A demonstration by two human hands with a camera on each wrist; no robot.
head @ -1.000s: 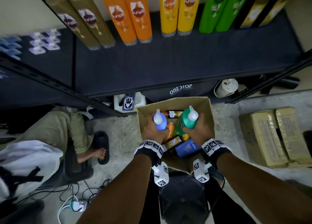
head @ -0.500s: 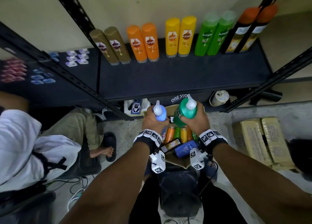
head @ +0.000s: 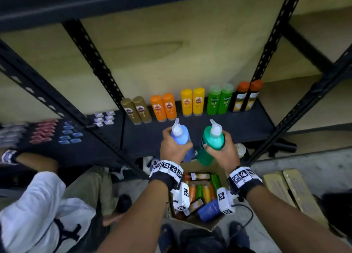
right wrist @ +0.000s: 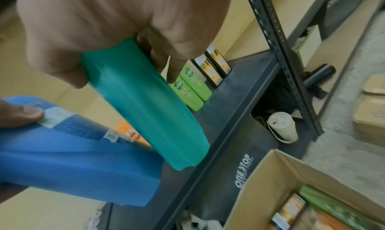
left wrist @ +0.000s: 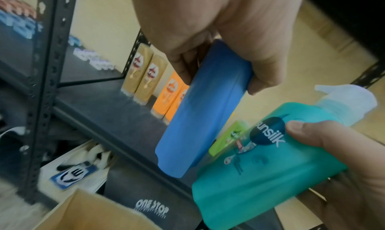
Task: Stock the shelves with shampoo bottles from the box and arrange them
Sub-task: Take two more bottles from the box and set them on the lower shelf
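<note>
Blue bottle [head: 180, 138]: gripped round its body by the left hand [head: 172, 148], fingers and thumb curled about it, white pump cap pointing up toward 12 o'clock; held in the air over the front edge of the shelf [head: 253, 127], touching no surface.
Green bottle [head: 212, 141]: gripped the same way by the right hand [head: 222, 151], thumb pressed on its "Sunsilk" label in the left wrist view, white pump cap up; just beside the blue bottle at its 3 o'clock, tilted slightly.
Gap between bottles: in the right wrist view their lower ends overlap; I cannot tell whether they touch.
Box [head: 213, 225]: open cardboard, on the floor at 6 o'clock from the hands, holding more bottles lying down, orange, green, yellow and blue.
Shelf row: 10 bottles stand upright along the back at 12 o'clock, in pairs, from 9 to 3 o'clock: 2 tan bottles [head: 136, 110], 2 orange bottles [head: 163, 107], 2 yellow bottles [head: 192, 101], 2 light green bottles [head: 220, 99], 2 dark bottles [head: 245, 97] with orange caps.
Small packets [head: 104, 117]: laid out in rows on the shelving at 10 o'clock.
Second person [head: 38, 210]: white sleeve, at 8 o'clock.
Closed cartons [head: 291, 188]: on the floor at 4 o'clock.
</note>
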